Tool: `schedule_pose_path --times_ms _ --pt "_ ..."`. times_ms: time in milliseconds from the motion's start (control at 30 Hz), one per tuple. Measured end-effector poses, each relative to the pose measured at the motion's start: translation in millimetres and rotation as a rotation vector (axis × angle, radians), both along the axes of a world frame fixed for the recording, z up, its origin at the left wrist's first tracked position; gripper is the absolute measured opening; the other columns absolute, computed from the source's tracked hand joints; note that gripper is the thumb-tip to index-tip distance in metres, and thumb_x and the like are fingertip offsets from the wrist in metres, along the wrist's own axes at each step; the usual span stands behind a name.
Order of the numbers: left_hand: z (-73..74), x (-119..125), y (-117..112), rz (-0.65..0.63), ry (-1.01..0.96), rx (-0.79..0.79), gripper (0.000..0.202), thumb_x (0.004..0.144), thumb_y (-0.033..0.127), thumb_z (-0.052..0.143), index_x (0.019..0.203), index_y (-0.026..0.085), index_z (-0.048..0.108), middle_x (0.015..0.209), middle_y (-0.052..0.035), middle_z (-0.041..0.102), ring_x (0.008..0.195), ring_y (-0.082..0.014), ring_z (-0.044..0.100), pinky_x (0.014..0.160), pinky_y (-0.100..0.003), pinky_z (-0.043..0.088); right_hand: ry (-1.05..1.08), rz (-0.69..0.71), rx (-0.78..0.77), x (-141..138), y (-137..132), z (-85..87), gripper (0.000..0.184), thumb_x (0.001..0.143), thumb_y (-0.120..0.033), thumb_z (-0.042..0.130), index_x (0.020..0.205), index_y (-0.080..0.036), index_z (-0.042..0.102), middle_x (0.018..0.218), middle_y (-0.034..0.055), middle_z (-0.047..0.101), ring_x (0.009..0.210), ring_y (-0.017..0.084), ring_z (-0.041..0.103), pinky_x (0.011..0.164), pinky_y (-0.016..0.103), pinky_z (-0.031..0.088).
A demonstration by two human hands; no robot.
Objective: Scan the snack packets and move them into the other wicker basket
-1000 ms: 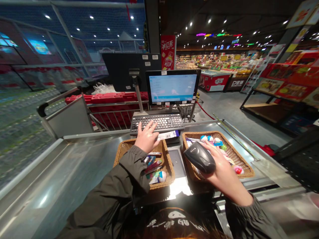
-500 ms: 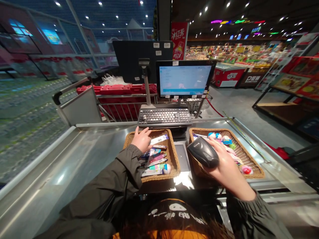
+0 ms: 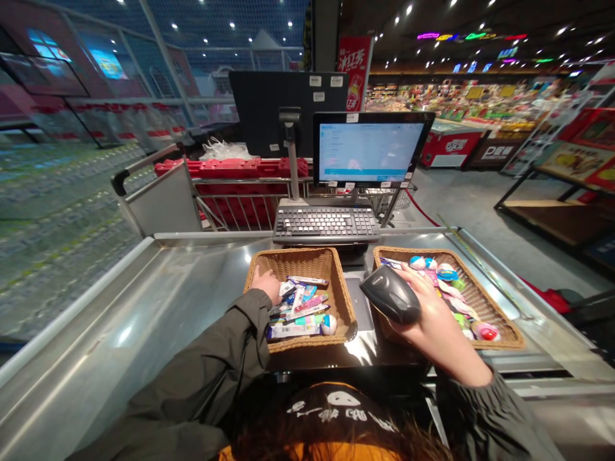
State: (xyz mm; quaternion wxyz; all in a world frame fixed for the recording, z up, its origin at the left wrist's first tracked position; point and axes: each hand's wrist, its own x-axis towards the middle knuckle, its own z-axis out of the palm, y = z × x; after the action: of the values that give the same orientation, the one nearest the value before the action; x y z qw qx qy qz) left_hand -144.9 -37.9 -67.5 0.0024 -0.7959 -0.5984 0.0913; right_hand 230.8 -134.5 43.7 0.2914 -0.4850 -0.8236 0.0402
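Note:
My right hand [image 3: 435,320] is wrapped round a dark handheld barcode scanner [image 3: 391,294], held over the near-left corner of the right wicker basket [image 3: 500,320], which holds several small colourful items. My left hand [image 3: 266,283] reaches into the left wicker basket [image 3: 307,259]. Its fingers curl down among several long flat packets [image 3: 300,307] there. What they grip, if anything, is hidden. Both baskets stand on a steel checkout counter [image 3: 158,320].
Behind the baskets are a keyboard [image 3: 327,224], a lit touchscreen monitor [image 3: 369,150] and a black customer display. Red shopping baskets [image 3: 230,169] and a metal rail stand beyond the counter. Store shelves and an aisle floor lie to the right.
My left hand came back from the keyboard, carrying a long white packet, and dropped into the left basket. The right hand kept hold of the scanner. The view shifted slightly.

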Motion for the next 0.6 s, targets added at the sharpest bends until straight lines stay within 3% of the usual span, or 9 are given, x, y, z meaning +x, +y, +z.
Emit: schedule_pose_path --times_ms 133,233,400,600 --pt "-9.0 -3 0 0.029 -0.019 -0.018 0.03 0.072 0.047 0.068 0.078 0.018 0.076 0.117 -0.019 0.07 0.123 -0.0433 0.052 0.106 -0.074 0.019 -0.008 0.005 -0.017 -4 1 0.2 0.069 0.074 -0.023 0.061 0.139 -0.022 0.04 0.14 0.0152 0.051 0.138 0.037 0.04 0.11 0.063 0.033" --pt "-5.2 -3 1 0.029 -0.039 0.008 0.033 0.081 0.048 0.06 0.084 0.019 0.076 0.127 -0.0172 0.065 0.128 -0.0425 0.048 0.107 -0.074 0.017 -0.005 -0.003 -0.021 -5 1 0.4 0.069 0.074 -0.023 0.061 0.14 -0.022 0.04 0.141 0.0148 0.051 0.138 0.037 0.039 0.111 0.063 0.033" --pt "21.1 8 2 -0.058 -0.097 0.091 0.03 0.087 0.045 0.055 0.09 0.022 0.075 0.135 -0.0155 0.06 0.134 -0.0353 0.045 0.109 -0.071 0.016 -0.008 -0.025 -0.016 -7 0 1.1 0.069 0.073 -0.022 0.062 0.138 -0.022 0.041 0.139 0.0145 0.053 0.136 0.036 0.042 0.112 0.061 0.032" --pt "59.0 47 0 -0.203 -0.174 0.157 0.028 0.088 0.043 0.058 0.093 0.021 0.075 0.137 -0.0141 0.058 0.136 -0.0343 0.043 0.112 -0.07 0.015 0.02 -0.076 0.007 -4 -5 8.0 0.063 0.074 -0.023 0.06 0.135 -0.018 0.046 0.137 0.0154 0.054 0.138 0.036 0.04 0.112 0.06 0.034"
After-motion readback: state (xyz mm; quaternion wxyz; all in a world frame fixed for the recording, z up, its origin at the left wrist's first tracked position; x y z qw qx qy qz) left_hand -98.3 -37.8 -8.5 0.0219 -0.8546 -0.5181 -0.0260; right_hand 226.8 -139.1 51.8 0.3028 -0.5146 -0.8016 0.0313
